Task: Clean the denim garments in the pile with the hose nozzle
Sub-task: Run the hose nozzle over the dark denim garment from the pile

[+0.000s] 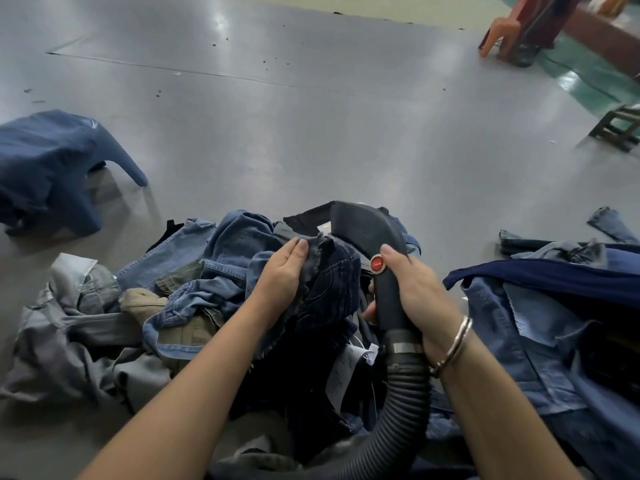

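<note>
A pile of denim garments [194,271] in light blue, grey and dark shades lies on the grey table in front of me. My left hand [282,275] pinches the frayed edge of a dark navy denim garment [332,292] and holds it up. My right hand [415,289] grips the handle of a black hose nozzle [360,226], thumb beside its red button [377,263]. The nozzle's wide mouth points away from me, just above the dark garment's edge. A ribbed black hose [398,410] runs down from the handle toward me.
A blue denim garment [48,168] lies apart at the left. More blue denim [540,306] is heaped at the right. The grey table surface [311,133] stretches ahead. An orange plastic chair [502,32] and a dark stool [620,129] stand on the floor beyond.
</note>
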Available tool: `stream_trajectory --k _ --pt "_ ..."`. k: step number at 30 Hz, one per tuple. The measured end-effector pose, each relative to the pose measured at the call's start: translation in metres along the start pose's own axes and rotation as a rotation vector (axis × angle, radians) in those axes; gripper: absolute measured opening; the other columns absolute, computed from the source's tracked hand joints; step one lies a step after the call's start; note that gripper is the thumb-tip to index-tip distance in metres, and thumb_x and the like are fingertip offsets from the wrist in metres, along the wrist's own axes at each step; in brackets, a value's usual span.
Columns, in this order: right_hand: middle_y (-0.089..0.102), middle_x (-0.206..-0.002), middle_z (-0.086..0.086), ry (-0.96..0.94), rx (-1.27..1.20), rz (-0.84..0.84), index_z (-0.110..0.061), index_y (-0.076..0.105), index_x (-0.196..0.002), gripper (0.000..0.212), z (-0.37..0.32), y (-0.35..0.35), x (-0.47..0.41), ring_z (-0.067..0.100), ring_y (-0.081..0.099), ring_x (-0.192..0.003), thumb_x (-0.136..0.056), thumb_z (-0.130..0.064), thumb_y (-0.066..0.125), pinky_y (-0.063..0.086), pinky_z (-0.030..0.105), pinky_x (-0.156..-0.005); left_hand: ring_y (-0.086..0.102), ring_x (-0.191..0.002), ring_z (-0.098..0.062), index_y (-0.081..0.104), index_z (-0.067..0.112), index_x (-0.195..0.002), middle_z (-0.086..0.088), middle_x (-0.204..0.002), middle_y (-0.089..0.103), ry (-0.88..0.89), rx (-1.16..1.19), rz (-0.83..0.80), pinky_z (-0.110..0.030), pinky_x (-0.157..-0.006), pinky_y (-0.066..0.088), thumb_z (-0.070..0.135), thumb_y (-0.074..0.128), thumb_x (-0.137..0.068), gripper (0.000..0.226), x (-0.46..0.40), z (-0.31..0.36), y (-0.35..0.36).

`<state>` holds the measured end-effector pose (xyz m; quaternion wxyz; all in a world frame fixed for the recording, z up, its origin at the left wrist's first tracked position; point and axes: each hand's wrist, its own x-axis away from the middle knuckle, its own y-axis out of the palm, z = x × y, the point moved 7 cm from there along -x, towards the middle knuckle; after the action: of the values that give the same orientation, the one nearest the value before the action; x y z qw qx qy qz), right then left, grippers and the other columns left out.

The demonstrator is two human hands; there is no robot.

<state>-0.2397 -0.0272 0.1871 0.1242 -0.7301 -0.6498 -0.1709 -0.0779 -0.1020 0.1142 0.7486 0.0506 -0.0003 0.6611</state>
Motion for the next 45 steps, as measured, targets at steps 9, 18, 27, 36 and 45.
stream_trajectory --k 9,18,27,36,45 --pt "0.056 -0.060 0.007 -0.009 0.022 -0.020 -0.009 0.051 -0.086 0.027 0.017 0.005 0.006 0.021 0.056 -0.038 -0.096 -0.034 0.052 0.046 0.023 -0.037 0.069 -0.082 -0.003 0.067 0.022 -0.093 0.009 -0.085 0.074 -0.030 0.066 -0.020 -0.013 -0.068 0.052 0.021 0.038 -0.103 0.031 -0.002 0.002 -0.001" --pt "0.070 -0.078 0.000 -0.282 -0.213 0.169 -0.015 0.054 -0.105 0.026 0.000 -0.022 -0.017 0.020 0.062 -0.048 -0.096 -0.039 0.051 0.053 0.030 -0.045 0.068 -0.101 -0.022 0.072 0.016 -0.109 -0.011 -0.108 0.071 -0.193 0.414 -0.245 -0.027 -0.076 0.055 0.037 0.047 -0.095 0.035 0.010 0.010 0.005" --pt "0.059 -0.082 0.015 -0.349 -0.206 0.059 0.000 0.054 -0.110 0.030 -0.004 0.010 -0.023 0.019 0.056 -0.055 -0.099 -0.027 0.048 0.050 0.027 -0.048 0.061 -0.084 -0.025 0.053 -0.005 -0.115 -0.019 -0.094 0.064 -0.154 0.429 -0.540 -0.031 -0.077 0.050 0.011 0.046 -0.076 0.043 0.022 0.030 0.043" --pt "0.063 -0.064 0.001 -0.406 -0.537 0.221 -0.014 0.056 -0.088 0.022 -0.025 -0.041 -0.029 0.015 0.057 -0.046 -0.096 -0.034 0.053 0.051 0.024 -0.047 0.063 -0.101 -0.010 0.066 0.028 -0.104 0.011 -0.106 0.068 -0.447 -0.554 -0.826 -0.028 -0.092 0.046 0.052 0.065 -0.076 0.038 0.051 -0.029 0.001" --pt "0.066 -0.085 -0.005 -0.474 -0.238 0.385 -0.021 0.053 -0.097 0.015 -0.028 -0.066 -0.015 0.015 0.061 -0.044 -0.099 -0.035 0.049 0.052 0.025 -0.044 0.071 -0.087 -0.012 0.070 0.019 -0.101 0.003 -0.094 0.075 -0.162 -0.082 -0.279 -0.016 -0.069 0.053 0.037 0.063 -0.081 0.028 0.020 0.009 -0.007"
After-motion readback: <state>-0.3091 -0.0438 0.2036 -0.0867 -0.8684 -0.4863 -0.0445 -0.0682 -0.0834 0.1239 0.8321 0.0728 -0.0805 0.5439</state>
